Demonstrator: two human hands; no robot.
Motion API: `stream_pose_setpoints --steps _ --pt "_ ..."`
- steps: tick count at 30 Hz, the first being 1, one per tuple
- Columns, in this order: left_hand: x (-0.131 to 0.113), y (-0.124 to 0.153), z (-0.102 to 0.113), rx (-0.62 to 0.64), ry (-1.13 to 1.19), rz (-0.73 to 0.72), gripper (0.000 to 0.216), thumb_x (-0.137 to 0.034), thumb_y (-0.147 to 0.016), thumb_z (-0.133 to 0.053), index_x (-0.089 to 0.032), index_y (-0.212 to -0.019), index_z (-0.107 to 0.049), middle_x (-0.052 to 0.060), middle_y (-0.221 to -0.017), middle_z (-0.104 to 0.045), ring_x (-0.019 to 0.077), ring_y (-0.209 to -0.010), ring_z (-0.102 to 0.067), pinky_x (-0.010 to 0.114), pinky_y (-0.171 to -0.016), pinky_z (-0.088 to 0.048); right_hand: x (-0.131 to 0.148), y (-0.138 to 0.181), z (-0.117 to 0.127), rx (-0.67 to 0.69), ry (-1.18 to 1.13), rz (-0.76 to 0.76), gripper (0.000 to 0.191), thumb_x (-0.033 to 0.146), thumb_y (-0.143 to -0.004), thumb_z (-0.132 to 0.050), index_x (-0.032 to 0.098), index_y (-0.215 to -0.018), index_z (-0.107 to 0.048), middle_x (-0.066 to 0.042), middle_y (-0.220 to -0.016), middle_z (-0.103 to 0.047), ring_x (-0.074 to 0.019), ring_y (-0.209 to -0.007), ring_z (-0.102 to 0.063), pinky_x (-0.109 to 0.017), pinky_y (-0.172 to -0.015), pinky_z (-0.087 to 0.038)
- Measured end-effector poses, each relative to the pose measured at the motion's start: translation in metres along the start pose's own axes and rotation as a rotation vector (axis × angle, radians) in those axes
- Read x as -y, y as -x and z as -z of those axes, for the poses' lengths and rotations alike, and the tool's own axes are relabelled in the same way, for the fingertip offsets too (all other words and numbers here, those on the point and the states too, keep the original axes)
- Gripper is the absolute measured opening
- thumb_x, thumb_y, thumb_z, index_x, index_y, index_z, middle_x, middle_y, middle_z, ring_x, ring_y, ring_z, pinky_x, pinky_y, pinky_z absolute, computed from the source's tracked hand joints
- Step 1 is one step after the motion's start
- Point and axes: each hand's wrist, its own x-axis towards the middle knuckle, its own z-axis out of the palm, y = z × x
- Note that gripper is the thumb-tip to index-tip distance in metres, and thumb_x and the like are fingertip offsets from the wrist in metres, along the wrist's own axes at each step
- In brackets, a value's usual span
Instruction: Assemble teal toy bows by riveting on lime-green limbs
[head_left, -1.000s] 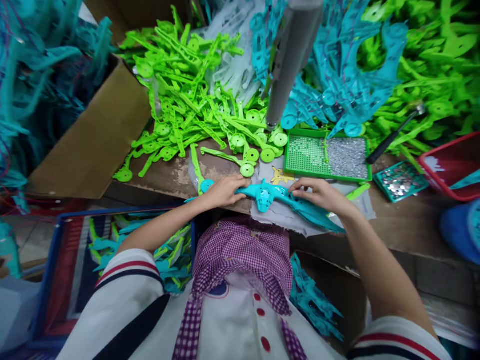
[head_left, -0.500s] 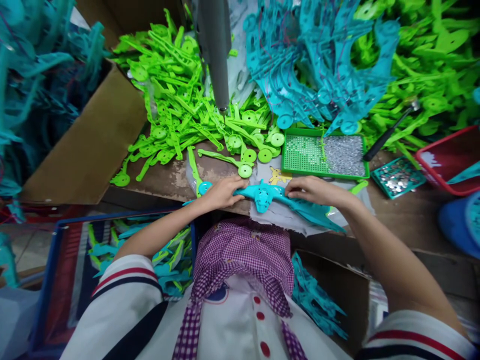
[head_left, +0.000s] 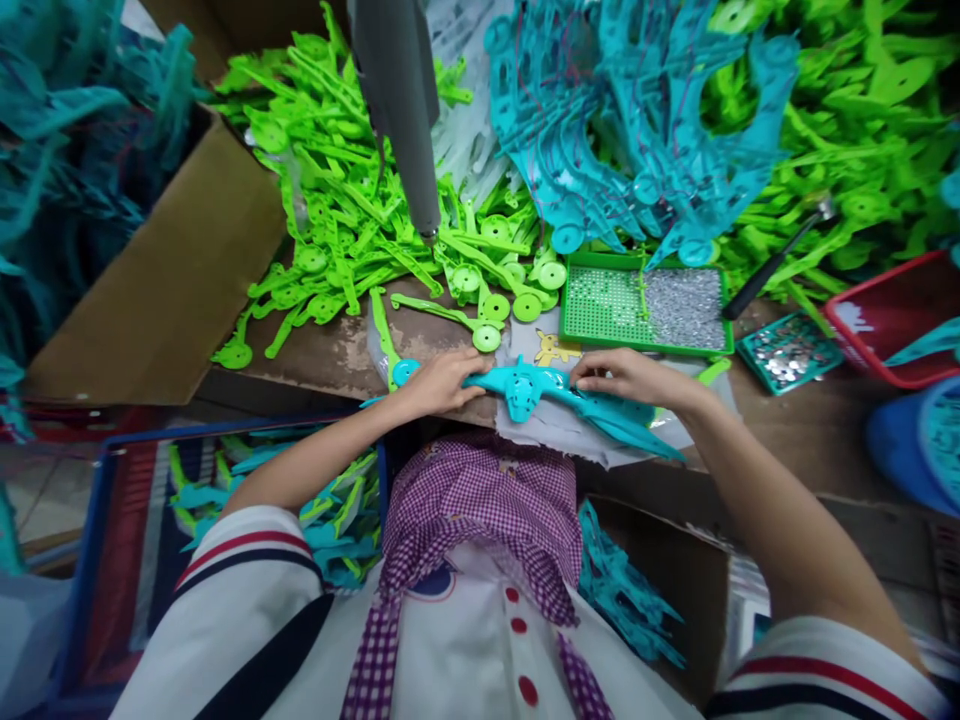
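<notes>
A long teal plastic toy part lies across the near edge of the wooden table, on a grey cloth. My left hand grips its left end with fingers curled over it. My right hand presses on its right side, fingertips pinched together near the middle. A grey tool barrel hangs down from above over the green pieces.
Heaps of green plastic parts and teal parts cover the back of the table. A green tray of small metal pieces sits behind my right hand; a smaller tray, a hammer and a red bin lie right. A cardboard box stands left.
The hanging grey barrel has swung from right of centre to the left. My hands stay on the teal part; the right fingers have crept slightly toward its middle.
</notes>
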Motion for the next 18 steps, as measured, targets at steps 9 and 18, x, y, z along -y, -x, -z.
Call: stream_pose_setpoints --steps 9,18 --pt "0.002 -0.001 -0.003 -0.018 -0.009 -0.014 0.020 -0.025 -0.090 -0.068 -0.019 -0.108 -0.064 0.008 -0.108 -0.068 0.0233 -0.098 -0.065 0.037 -0.084 -0.053 -0.008 -0.001 -0.016 -0.093 0.130 -0.007 0.036 0.054 -0.092 -0.055 0.024 -0.108 -0.066 -0.011 -0.115 -0.057 -0.0219 -0.092 -0.063 -0.041 -0.084 -0.053" --pt "-0.002 -0.001 -0.002 0.010 -0.025 0.002 0.020 -0.027 -0.091 -0.066 -0.018 -0.109 -0.065 0.009 -0.108 -0.067 0.0249 -0.100 -0.065 0.037 -0.084 -0.053 -0.009 -0.020 -0.004 0.056 0.020 -0.209 0.034 0.047 -0.077 -0.069 0.023 -0.098 -0.057 -0.008 -0.096 -0.065 -0.0221 -0.083 -0.059 -0.038 -0.073 -0.049"
